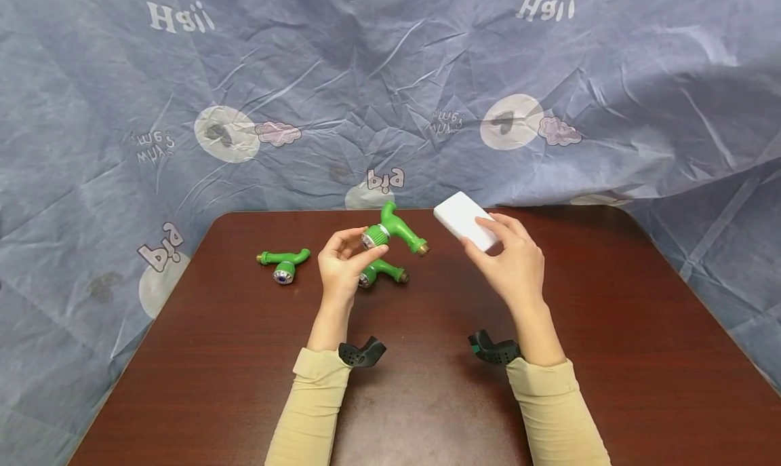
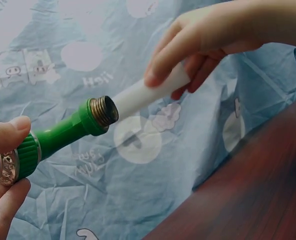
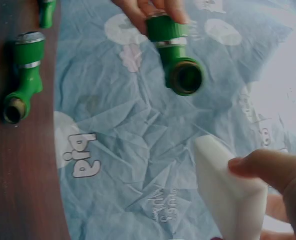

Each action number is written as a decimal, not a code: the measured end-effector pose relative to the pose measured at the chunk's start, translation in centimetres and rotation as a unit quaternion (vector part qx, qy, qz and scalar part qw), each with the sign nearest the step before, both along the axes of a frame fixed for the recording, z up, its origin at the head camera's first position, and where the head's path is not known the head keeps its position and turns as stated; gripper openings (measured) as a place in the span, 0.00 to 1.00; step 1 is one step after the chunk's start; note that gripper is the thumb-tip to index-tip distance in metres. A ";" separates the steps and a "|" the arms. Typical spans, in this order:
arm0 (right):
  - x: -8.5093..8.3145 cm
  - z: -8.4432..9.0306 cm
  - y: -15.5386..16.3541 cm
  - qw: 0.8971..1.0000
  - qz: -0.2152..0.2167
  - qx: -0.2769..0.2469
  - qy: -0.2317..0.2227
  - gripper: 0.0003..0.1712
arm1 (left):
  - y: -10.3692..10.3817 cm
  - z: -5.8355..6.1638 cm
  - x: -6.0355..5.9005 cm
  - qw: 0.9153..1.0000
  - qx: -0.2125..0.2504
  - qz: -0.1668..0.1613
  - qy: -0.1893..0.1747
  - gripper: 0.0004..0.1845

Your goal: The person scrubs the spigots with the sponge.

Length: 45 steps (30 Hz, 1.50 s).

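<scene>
My left hand (image 1: 343, 266) pinches a green faucet (image 1: 399, 227) by its ribbed round knob, holding it up above the table. The faucet's brass threaded end (image 2: 105, 111) points right, toward the other hand. In my right hand (image 1: 515, 259) is a white rectangular sponge block (image 1: 462, 216), gripped by its near end between thumb and fingers. Sponge and faucet are apart, as the right wrist view shows. A second green faucet (image 1: 386, 268) lies on the table behind the left hand, partly hidden by it. Further left lies a third green faucet (image 1: 284, 260).
The dark brown wooden table (image 1: 415, 384) spreads under both arms. Behind its far edge hangs a wrinkled blue-grey cloth (image 1: 342, 113) with printed words and shapes. Black bands (image 1: 363, 352) sit on both wrists, below long pale sleeves.
</scene>
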State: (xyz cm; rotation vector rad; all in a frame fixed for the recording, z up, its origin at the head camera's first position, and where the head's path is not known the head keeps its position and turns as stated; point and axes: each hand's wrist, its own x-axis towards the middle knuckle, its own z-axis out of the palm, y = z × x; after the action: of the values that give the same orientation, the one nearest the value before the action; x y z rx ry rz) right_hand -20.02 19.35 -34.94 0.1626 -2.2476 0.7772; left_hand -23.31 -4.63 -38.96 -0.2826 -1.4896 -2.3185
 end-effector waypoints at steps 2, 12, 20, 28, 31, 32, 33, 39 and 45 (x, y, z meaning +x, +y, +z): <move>0.1 0.1 0.1 1.000 0.018 -0.024 0.003 0.22 | 0.0 0.0 0.0 1.000 0.000 0.003 -0.004 0.24; 1.2 0.6 -2.8 0.983 0.180 0.041 -0.003 0.23 | 0.1 0.0 0.1 1.000 -0.016 0.005 0.000 0.23; -0.1 -0.3 -0.2 0.997 0.064 0.017 -0.045 0.21 | 0.2 0.1 0.2 1.000 -0.018 -0.004 -0.005 0.24; -0.5 -0.7 0.3 0.993 0.072 -0.034 -0.088 0.20 | 0.3 0.2 0.3 1.000 -0.016 -0.014 -0.001 0.23; -0.4 -0.6 -0.3 0.990 0.091 -0.051 -0.090 0.19 | 0.4 0.2 0.3 1.000 -0.011 -0.023 0.008 0.22; -0.4 -0.6 -0.4 0.990 0.095 -0.055 -0.089 0.19 | 0.5 0.2 0.4 1.000 -0.011 -0.026 0.011 0.21; -0.3 -0.6 -0.5 0.990 0.098 -0.059 -0.087 0.18 | 0.6 0.2 0.4 0.999 -0.007 -0.031 0.013 0.21; -0.1 -0.4 -0.8 0.989 0.097 -0.082 -0.072 0.18 | 0.9 0.2 0.5 0.999 0.000 -0.051 0.016 0.22; 0.0 -0.2 -1.1 0.988 0.101 -0.094 -0.064 0.17 | 0.7 -0.1 0.3 0.998 -0.032 -0.062 0.009 0.23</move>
State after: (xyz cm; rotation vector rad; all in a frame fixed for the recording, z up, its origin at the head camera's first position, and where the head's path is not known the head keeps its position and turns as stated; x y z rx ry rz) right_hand -19.97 18.30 -35.19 0.2598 -2.2865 1.1310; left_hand -22.97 -3.89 -39.02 -0.4235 -1.5815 -2.3592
